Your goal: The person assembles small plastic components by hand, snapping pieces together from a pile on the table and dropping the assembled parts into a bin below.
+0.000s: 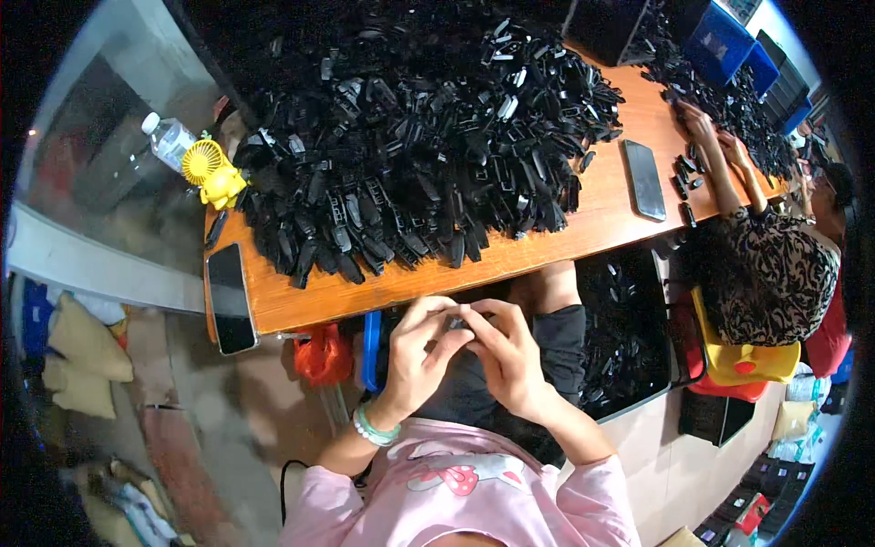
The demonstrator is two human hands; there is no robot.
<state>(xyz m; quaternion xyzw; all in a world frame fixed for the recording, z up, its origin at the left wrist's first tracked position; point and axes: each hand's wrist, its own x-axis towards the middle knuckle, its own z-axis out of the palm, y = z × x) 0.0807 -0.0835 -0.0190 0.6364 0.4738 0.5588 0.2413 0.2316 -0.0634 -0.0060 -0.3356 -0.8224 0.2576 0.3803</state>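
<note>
Above my lap, just off the table's near edge, both hands meet at the fingertips around a small dark plastic piece [456,323]. My left hand [421,351], with a beaded bracelet at its wrist, pinches it from one side. From the other side the closed fingers of my right hand [507,356] press on it. Fingers cover most of the piece, so its exact kind cannot be made out. In front of me, a large heap of black plastic parts [392,173], long and narrow with some slotted, spreads over the wooden table [301,305].
A phone [231,296], a yellow fan [221,187] and a bottle [169,139] stand at left; another phone [644,180] lies at right. A black bin [624,333] of parts sits beside my leg. At right, a co-worker [766,273] reaches over the table.
</note>
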